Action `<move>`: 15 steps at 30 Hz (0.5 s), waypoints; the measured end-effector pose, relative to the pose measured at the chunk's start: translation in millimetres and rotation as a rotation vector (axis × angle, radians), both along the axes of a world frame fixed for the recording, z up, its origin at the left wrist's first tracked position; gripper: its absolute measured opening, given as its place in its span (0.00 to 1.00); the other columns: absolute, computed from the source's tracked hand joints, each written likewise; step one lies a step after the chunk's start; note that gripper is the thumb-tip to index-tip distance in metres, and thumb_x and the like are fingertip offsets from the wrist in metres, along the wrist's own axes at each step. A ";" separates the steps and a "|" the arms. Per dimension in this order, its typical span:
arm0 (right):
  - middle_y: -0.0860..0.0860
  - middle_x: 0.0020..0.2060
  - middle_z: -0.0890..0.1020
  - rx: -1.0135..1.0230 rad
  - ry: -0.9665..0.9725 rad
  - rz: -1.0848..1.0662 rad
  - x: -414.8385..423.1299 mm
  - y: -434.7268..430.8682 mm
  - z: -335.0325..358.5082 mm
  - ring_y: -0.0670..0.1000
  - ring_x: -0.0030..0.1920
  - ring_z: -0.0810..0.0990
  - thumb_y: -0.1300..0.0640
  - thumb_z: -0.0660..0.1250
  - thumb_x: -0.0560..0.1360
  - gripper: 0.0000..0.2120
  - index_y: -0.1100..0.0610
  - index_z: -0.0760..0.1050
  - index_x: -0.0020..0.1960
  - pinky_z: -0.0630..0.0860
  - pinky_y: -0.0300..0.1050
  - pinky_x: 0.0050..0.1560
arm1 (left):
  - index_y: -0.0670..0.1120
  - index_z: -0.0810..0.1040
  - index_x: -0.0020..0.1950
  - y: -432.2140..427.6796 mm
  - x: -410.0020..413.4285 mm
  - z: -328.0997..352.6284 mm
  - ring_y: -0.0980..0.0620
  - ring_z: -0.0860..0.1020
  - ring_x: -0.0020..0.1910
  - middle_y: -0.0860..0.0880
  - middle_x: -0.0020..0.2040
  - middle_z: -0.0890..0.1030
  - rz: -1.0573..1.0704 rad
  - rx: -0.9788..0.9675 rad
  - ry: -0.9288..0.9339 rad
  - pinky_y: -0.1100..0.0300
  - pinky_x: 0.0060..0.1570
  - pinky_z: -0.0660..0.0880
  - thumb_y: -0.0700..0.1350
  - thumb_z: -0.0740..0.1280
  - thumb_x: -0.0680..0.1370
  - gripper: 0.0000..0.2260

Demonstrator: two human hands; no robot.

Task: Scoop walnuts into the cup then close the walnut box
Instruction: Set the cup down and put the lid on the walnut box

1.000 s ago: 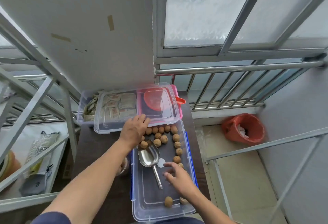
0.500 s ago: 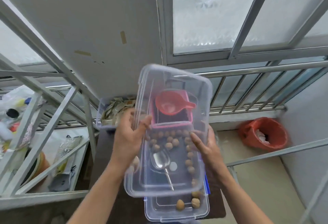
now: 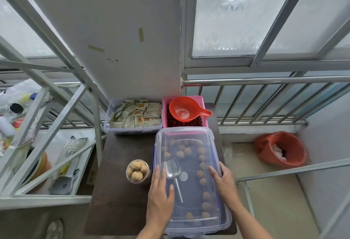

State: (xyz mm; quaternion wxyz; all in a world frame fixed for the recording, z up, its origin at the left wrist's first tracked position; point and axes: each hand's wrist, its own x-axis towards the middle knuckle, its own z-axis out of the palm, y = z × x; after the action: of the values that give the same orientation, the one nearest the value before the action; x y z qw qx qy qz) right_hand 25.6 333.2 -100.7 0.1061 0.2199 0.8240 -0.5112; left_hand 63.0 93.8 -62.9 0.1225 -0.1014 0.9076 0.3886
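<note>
Both hands flat on the clear lid (image 3: 187,165): left hand (image 3: 161,199), right hand (image 3: 224,182). Cup (image 3: 137,171) full, so we're closing the walnut box (image 3: 226,223); next, press edges, snap blue latches.

Far left bin: clear tub (image 3: 111,123) of sachets (image 3: 139,114)
Far right bin: pink box (image 3: 203,99), red scoop (image 3: 184,109) on dark red fruit (type unclear)
Floor, right: 1 red-lined wastebasket (image 3: 265,152)
Surface: dark table (image 3: 121,163)

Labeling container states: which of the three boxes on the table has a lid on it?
The clear walnut box nearest the person, lid under both hands. The sachet box and the pink box behind it are open.
</note>
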 end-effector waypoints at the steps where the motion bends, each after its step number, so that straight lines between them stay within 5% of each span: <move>1: 0.48 0.55 0.85 0.024 -0.021 -0.005 0.4 -1.8 -8.4 0.49 0.56 0.83 0.40 0.68 0.78 0.19 0.50 0.79 0.63 0.79 0.55 0.61 | 0.48 0.61 0.85 -1.9 6.3 -3.5 0.57 0.52 0.85 0.54 0.86 0.55 -0.031 -0.055 0.039 0.61 0.80 0.54 0.42 0.66 0.84 0.30; 4: 0.54 0.56 0.78 0.099 -0.065 -0.019 3.6 -12.0 -9.0 0.54 0.57 0.77 0.45 0.66 0.81 0.20 0.58 0.76 0.65 0.71 0.47 0.59 | 0.45 0.74 0.78 -9.3 22.1 -9.4 0.46 0.68 0.80 0.48 0.81 0.70 0.082 -0.103 0.066 0.50 0.74 0.66 0.39 0.71 0.80 0.26; 7: 0.54 0.53 0.74 0.108 -0.099 -0.031 8.9 -15.7 -5.2 0.56 0.55 0.76 0.46 0.66 0.81 0.16 0.58 0.76 0.58 0.71 0.49 0.56 | 0.44 0.71 0.78 -16.2 33.1 -12.8 0.40 0.76 0.73 0.42 0.77 0.73 0.304 -0.070 -0.063 0.41 0.69 0.73 0.42 0.72 0.80 0.26; 11: 0.51 0.47 0.75 0.162 -0.037 0.063 13.0 -10.0 -0.8 0.49 0.49 0.78 0.42 0.65 0.80 0.12 0.50 0.78 0.54 0.74 0.45 0.51 | 0.51 0.68 0.81 -20.2 39.2 -15.7 0.45 0.77 0.69 0.47 0.73 0.74 0.312 0.057 -0.182 0.47 0.69 0.74 0.53 0.61 0.86 0.23; 15: 0.50 0.43 0.74 0.229 -0.001 0.138 18.0 -4.2 8.5 0.44 0.43 0.76 0.42 0.64 0.81 0.09 0.47 0.77 0.53 0.70 0.35 0.41 | 0.55 0.70 0.80 -27.7 41.7 -19.1 0.50 0.79 0.64 0.53 0.66 0.77 0.242 0.064 -0.205 0.54 0.64 0.75 0.57 0.64 0.84 0.24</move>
State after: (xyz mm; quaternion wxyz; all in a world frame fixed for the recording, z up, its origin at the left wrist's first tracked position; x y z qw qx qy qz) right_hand 43.6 329.0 -92.3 0.1155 0.1736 0.8901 -0.4053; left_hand 104.7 66.1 -82.0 0.1699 -0.2454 0.8586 0.4168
